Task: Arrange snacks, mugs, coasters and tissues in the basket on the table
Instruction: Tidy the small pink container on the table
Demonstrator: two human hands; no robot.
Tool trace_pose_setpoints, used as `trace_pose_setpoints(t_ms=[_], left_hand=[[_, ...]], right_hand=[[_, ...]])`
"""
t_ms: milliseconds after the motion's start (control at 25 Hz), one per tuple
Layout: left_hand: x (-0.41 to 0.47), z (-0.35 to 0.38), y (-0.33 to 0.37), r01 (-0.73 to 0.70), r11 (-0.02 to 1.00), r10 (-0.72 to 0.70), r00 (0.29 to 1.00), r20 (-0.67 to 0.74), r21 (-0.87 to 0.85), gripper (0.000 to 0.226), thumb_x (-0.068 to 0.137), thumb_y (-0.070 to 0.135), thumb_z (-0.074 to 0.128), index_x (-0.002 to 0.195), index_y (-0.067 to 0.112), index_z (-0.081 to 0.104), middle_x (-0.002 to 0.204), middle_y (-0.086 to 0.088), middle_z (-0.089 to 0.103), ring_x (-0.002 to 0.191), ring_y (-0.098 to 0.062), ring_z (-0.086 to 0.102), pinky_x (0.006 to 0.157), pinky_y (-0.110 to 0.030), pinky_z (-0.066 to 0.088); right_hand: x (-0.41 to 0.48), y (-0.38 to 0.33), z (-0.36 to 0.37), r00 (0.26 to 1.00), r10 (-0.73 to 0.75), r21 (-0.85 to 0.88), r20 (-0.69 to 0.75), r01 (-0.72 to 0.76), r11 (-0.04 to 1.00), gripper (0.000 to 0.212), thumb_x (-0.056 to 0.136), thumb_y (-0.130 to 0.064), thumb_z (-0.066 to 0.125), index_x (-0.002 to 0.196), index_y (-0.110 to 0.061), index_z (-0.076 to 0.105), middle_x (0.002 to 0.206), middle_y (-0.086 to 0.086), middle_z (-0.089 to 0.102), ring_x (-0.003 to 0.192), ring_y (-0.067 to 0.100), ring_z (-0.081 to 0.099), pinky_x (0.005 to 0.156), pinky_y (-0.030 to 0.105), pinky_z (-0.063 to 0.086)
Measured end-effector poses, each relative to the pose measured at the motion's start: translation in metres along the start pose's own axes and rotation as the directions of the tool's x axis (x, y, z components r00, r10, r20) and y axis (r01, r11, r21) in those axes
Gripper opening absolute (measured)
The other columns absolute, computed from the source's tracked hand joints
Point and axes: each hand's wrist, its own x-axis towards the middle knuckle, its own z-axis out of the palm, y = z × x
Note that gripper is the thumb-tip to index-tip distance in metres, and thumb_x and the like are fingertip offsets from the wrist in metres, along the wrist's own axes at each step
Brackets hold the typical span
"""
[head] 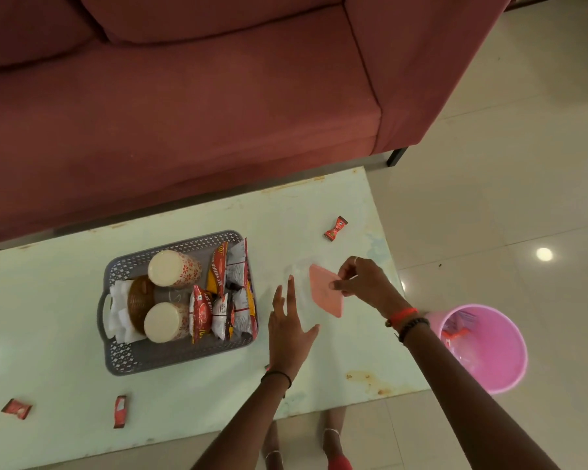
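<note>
A grey perforated basket (180, 357) stands on the pale table (65, 290). Inside lie two floral mugs (174, 269) upside down, a brown woven coaster (137, 301), white tissues (118, 312) at the left end and several snack packets (230, 293) on the right. My right hand (362, 281) pinches a flat pink square coaster (325, 295) just above the table, right of the basket. My left hand (291, 329) hovers flat with fingers spread between the basket and the pink coaster, holding nothing.
Small red snack wrappers lie loose on the table: one at the far right (335, 228), two near the front left (16, 408) (120, 411). A pink bin (486, 347) stands on the floor off the table's right edge. A maroon sofa (184, 106) runs behind the table.
</note>
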Motion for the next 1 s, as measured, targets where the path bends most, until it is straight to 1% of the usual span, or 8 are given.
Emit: trace_pose_setpoints(t_ms=[120, 240, 360, 440, 640, 800, 920, 1000], left_hand=[[-0.032, 0.008, -0.002, 0.049, 0.996, -0.051, 0.998, -0.026, -0.072, 0.089, 0.084, 0.025, 0.067, 0.151, 0.026, 0.008, 0.156, -0.007, 0.021, 0.132, -0.028, 0.046, 0.105, -0.043, 0.046], [-0.061, 0.016, -0.008, 0.068, 0.997, -0.069, 0.998, -0.015, -0.041, 0.072, 0.091, 0.024, 0.056, 0.150, 0.022, 0.015, 0.154, -0.005, 0.027, 0.129, -0.020, 0.050, 0.103, -0.033, 0.045], [-0.081, 0.021, -0.020, 0.096, 0.995, -0.096, 0.995, 0.000, -0.023, 0.057, 0.095, 0.023, 0.049, 0.146, 0.020, 0.026, 0.148, -0.003, 0.036, 0.124, -0.016, 0.053, 0.107, -0.034, 0.044], [-0.089, 0.022, -0.029, 0.103, 0.993, -0.103, 0.995, -0.004, -0.052, 0.049, 0.095, 0.019, 0.049, 0.141, 0.017, 0.035, 0.138, -0.003, 0.043, 0.121, -0.017, 0.054, 0.103, -0.037, 0.047], [-0.099, 0.018, -0.058, 0.179, 0.974, -0.192, 0.977, -0.088, -0.137, 0.034, 0.092, 0.011, 0.051, 0.126, 0.012, 0.048, 0.121, -0.007, 0.050, 0.107, -0.023, 0.058, 0.092, -0.040, 0.051], [-0.106, 0.014, -0.091, 0.284, 0.929, -0.325, 0.933, -0.154, -0.238, 0.027, 0.091, 0.007, 0.051, 0.118, 0.010, 0.051, 0.116, -0.009, 0.050, 0.094, -0.023, 0.060, 0.084, -0.045, 0.052], [-0.119, 0.010, -0.122, 0.296, 0.909, -0.360, 0.912, -0.197, -0.292, 0.020, 0.092, 0.006, 0.049, 0.112, 0.009, 0.054, 0.112, -0.007, 0.049, 0.089, -0.022, 0.060, 0.078, -0.040, 0.053], [-0.129, 0.002, -0.144, 0.304, 0.889, -0.398, 0.883, -0.250, -0.344, 0.018, 0.093, 0.004, 0.048, 0.109, 0.008, 0.056, 0.109, -0.005, 0.048, 0.089, -0.024, 0.060, 0.077, -0.038, 0.053]], right_hand=[[-0.032, 0.022, -0.007, 0.989, -0.029, -0.093, -0.147, 0.016, 0.996, 0.028, 0.071, -0.011, 0.078, 0.068, -0.016, 0.051, 0.065, -0.007, 0.055, 0.058, 0.005, 0.051, 0.048, 0.005, 0.039], [-0.057, 0.056, 0.002, 0.952, -0.154, -0.277, -0.266, 0.077, 0.958, 0.023, 0.075, -0.008, 0.074, 0.073, -0.011, 0.052, 0.071, -0.001, 0.054, 0.065, 0.015, 0.053, 0.055, 0.012, 0.039], [-0.066, 0.087, 0.023, 0.939, -0.256, -0.580, -0.229, 0.079, 0.811, 0.012, 0.084, -0.008, 0.064, 0.093, -0.006, 0.057, 0.096, 0.007, 0.058, 0.088, 0.024, 0.056, 0.063, 0.029, 0.050], [-0.063, 0.103, 0.038, 0.955, -0.243, -0.681, -0.170, 0.065, 0.729, 0.020, 0.087, -0.007, 0.058, 0.107, -0.005, 0.057, 0.104, 0.008, 0.057, 0.094, 0.024, 0.054, 0.065, 0.033, 0.054], [-0.053, 0.129, 0.063, 0.975, -0.200, -0.757, -0.092, 0.062, 0.651, 0.027, 0.088, -0.004, 0.054, 0.114, -0.006, 0.055, 0.107, 0.009, 0.056, 0.096, 0.023, 0.053, 0.073, 0.032, 0.054], [-0.061, 0.126, 0.098, 0.971, -0.198, -0.658, -0.130, 0.065, 0.750, 0.019, 0.093, -0.014, 0.051, 0.107, -0.002, 0.057, 0.103, 0.013, 0.059, 0.094, 0.028, 0.058, 0.073, 0.035, 0.054], [-0.070, 0.115, 0.143, 0.972, -0.231, -0.593, -0.048, 0.159, 0.789, 0.018, 0.096, -0.014, 0.042, 0.105, -0.004, 0.054, 0.099, 0.014, 0.058, 0.090, 0.031, 0.060, 0.071, 0.038, 0.051], [-0.075, 0.108, 0.177, 0.972, -0.237, -0.559, 0.009, 0.201, 0.805, 0.020, 0.096, -0.015, 0.041, 0.110, -0.007, 0.053, 0.101, 0.013, 0.057, 0.092, 0.031, 0.060, 0.070, 0.038, 0.051]])
